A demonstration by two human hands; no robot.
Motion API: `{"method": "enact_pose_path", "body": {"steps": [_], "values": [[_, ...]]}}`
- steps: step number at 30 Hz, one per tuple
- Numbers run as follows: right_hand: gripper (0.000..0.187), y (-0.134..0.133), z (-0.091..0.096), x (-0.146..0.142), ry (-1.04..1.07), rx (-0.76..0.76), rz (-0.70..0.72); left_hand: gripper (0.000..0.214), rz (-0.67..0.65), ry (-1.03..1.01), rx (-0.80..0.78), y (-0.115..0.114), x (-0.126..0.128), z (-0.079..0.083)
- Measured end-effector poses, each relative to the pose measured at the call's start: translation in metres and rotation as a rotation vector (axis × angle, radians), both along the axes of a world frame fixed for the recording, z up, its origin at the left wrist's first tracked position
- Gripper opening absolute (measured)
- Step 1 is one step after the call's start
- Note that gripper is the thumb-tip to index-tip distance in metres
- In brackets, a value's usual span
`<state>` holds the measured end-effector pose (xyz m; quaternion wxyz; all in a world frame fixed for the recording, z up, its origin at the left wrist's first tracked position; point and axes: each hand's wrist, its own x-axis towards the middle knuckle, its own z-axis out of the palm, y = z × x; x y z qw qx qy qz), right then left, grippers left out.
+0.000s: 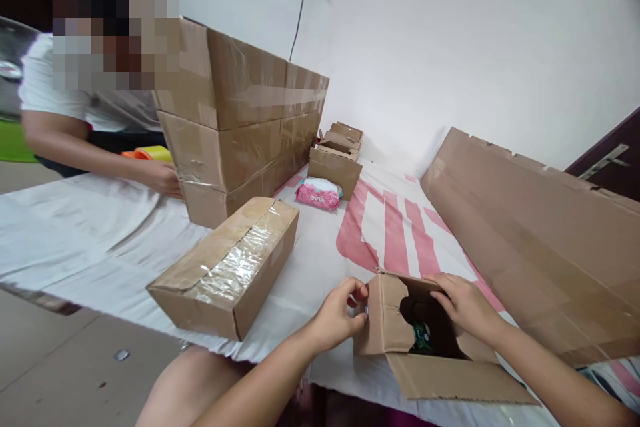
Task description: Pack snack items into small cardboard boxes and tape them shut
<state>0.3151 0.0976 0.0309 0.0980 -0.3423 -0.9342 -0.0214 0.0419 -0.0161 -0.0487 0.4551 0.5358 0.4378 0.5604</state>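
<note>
At the near edge of the worktop (100, 227), right of centre, an open carton (383, 327) lies on its side with its mouth tipped toward the camera. Its lower flap is spread flat over the worktop edge.

Left hand (340, 313): thumb and fingertips are pinched closed on the outer edge of the carton's left flap. The flap stands upright between the hand and the carton mouth.

Right hand (463, 303): the palm rests on the far upper rim of the carton, with the fingers curled over that rim into the opening. Whether they clamp the rim cannot be told.

A dark item (423, 330) with a green label sits inside the carton, below the right fingers and between the two hands.

A sealed carton (225, 267), taped along its top, lies to the left, well apart from the left hand. Behind it rise stacked cartons (240, 120), with a co-worker's hand (163, 179) touching their left side. A pink packet (317, 195) lies toward the far edge. A flattened cardboard sheet (540, 240) lies along the right edge.
</note>
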Motion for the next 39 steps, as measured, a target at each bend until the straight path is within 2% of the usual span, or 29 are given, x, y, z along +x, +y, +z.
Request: {"method": "enact_pose_path", "body": {"steps": [4,9,13,16,18,20,21,22,23,24,25,27,29,31,33,36,38,39], "values": [[0.031,0.012,0.003,-0.011,-0.044,-0.121,-0.027,0.024,0.031,-0.087,-0.068,0.01,0.003,-0.01],[0.033,0.018,0.006,-0.016,-0.025,-0.225,-0.044,0.025,-0.003,-0.131,-0.113,0.017,0.004,-0.017],[0.045,0.018,0.023,-0.005,0.094,-0.27,-0.059,0.016,0.006,-0.099,-0.141,0.018,0.003,-0.018],[0.04,0.0,0.047,0.009,0.306,-0.062,-0.153,0.012,-0.001,-0.039,-0.159,0.014,-0.002,-0.013],[0.031,-0.029,0.06,0.019,0.511,0.144,-0.239,0.011,-0.046,0.002,-0.172,0.006,-0.009,-0.005],[0.021,-0.069,0.063,0.026,0.673,0.313,-0.242,0.01,-0.169,0.081,-0.198,-0.007,-0.017,0.009],[0.019,-0.092,0.058,0.027,0.683,0.351,-0.168,0.011,-0.266,0.143,-0.215,-0.015,-0.02,0.018],[0.02,-0.113,0.049,0.027,0.626,0.323,-0.042,0.013,-0.401,0.25,-0.236,-0.023,-0.021,0.027],[0.022,-0.132,0.036,0.025,0.525,0.214,0.137,0.014,-0.524,0.348,-0.249,-0.031,-0.019,0.035],[0.023,-0.148,0.02,0.02,0.45,0.076,0.258,0.015,-0.624,0.422,-0.266,-0.039,-0.015,0.042],[0.024,-0.161,0.001,0.014,0.369,-0.079,0.306,0.016,-0.695,0.481,-0.277,-0.046,-0.007,0.046],[0.036,-0.176,-0.04,0.001,0.329,-0.368,0.186,0.016,-0.735,0.532,-0.28,-0.055,0.014,0.044],[0.047,-0.183,-0.073,-0.011,0.368,-0.582,0.018,0.016,-0.7,0.523,-0.271,-0.058,0.038,0.031],[0.035,-0.186,-0.093,-0.017,0.394,-0.615,-0.139,0.012,-0.634,0.489,-0.254,-0.056,0.059,0.01],[0.017,-0.188,-0.098,-0.016,0.397,-0.528,-0.214,0.008,-0.591,0.445,-0.24,-0.051,0.073,-0.011],[0.014,-0.18,-0.091,0.002,0.396,-0.433,-0.277,0.01,-0.602,0.367,-0.241,-0.045,0.08,-0.028],[0.019,-0.163,-0.084,0.031,0.404,-0.409,-0.463,0.014,-0.646,0.389,-0.235,-0.044,0.078,-0.029],[0.021,-0.152,-0.081,0.051,0.401,-0.384,-0.626,0.015,-0.667,0.427,-0.228,-0.044,0.077,-0.027]]}}
